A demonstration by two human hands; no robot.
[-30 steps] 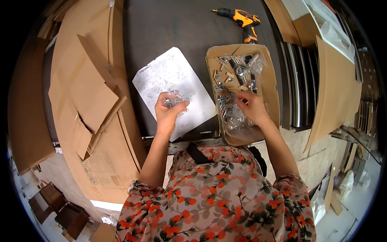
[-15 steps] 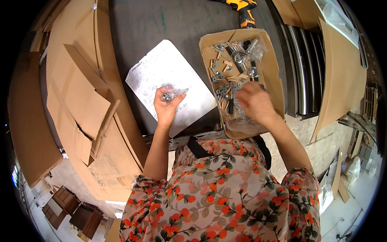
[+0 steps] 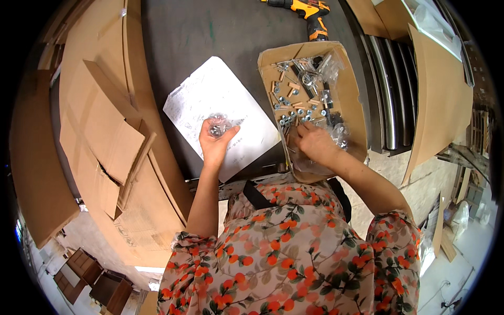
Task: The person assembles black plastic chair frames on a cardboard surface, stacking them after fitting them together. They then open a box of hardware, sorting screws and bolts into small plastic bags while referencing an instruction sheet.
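A dark table [image 3: 226, 31] fills the middle of a workspace, with a long brown carton [image 3: 100, 39] lying along its left side and a stack of dark panels [image 3: 391, 100] along its right. Pale printed symbols show on the carton's near part, faint and not clear enough to read.

Toward the table's near edge, a white sheet [image 3: 194, 100] lies askew, one corner reaching that edge. Fine grey print covers much of it, too small to read.

Above the sheet, the left hand [image 3: 214, 149] has thumb and fingers closed around a clear plastic bag [image 3: 218, 126] with small shiny parts inside.

To the right, a shallow cardboard tray [image 3: 352, 97] reaches the table's near edge. Wooden dowels [image 3: 294, 85] and metal fittings [image 3: 300, 112] lie scattered toward its left side, clear wrapping [image 3: 332, 65] in its far right corner. The right hand [image 3: 317, 143] reaches over its near half, fingers bent down; whether they pinch anything cannot be told. An orange-and-black drill [image 3: 311, 16] lies just beyond the tray's far edge.
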